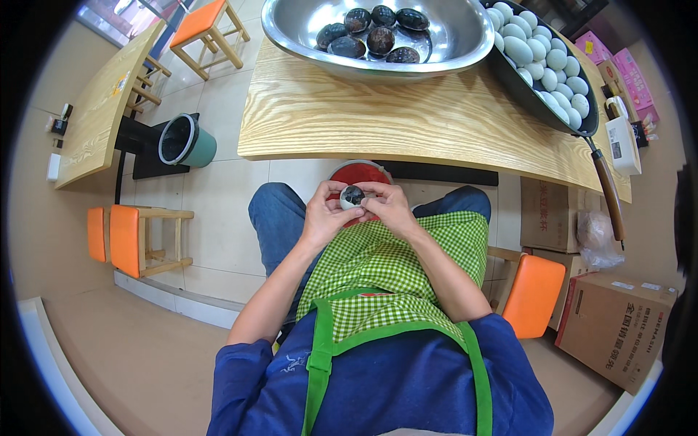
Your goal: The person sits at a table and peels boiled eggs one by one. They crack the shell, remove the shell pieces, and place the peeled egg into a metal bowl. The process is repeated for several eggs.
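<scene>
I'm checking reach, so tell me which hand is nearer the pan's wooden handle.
Right. The right hand is left of the wooden handle; the left hand is farther left, on the other side of the partly peeled egg.

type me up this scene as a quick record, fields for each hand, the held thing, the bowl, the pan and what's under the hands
left hand: the left hand grips the egg's left side
right hand: the right hand has fingers on its right side
held: partly peeled, pale-shelled egg, dark part bared
bowl: shiny round metal bowl, seven dark, glossy eggs inside
pan: black pan, many pale eggs
below: red round container
</scene>
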The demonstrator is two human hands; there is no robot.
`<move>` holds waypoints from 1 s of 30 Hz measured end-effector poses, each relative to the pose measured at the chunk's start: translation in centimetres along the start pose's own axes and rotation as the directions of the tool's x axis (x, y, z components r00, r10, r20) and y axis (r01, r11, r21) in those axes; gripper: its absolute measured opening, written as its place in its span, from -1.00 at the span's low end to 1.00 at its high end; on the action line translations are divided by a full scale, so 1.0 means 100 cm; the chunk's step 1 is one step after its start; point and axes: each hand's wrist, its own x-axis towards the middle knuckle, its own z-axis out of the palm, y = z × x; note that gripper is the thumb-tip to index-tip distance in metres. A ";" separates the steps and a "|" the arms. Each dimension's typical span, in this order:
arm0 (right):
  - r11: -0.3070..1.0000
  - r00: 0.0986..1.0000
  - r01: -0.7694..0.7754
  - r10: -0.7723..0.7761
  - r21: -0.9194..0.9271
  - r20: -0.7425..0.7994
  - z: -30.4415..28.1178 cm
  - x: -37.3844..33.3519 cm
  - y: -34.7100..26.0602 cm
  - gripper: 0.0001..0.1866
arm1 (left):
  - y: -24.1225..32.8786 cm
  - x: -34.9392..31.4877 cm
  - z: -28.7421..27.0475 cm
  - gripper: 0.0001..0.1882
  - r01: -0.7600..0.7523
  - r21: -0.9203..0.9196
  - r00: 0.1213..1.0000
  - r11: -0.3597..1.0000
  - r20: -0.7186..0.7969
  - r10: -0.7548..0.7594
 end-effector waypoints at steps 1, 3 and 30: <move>1.000 1.000 0.002 -0.002 0.004 -0.008 0.001 0.000 0.000 -0.60 | 0.000 0.000 0.000 -0.47 0.007 0.007 1.000 1.000 0.004 -0.007; 1.000 1.000 0.006 -0.006 0.005 -0.019 0.001 0.000 0.000 -0.60 | -0.001 0.000 0.000 -0.47 -0.011 0.021 1.000 1.000 0.002 0.011; 0.940 0.946 0.279 -0.305 -0.197 -0.114 -0.004 0.009 0.029 -0.73 | 0.001 0.000 -0.002 -0.46 0.099 -0.171 0.994 0.980 -0.017 -0.103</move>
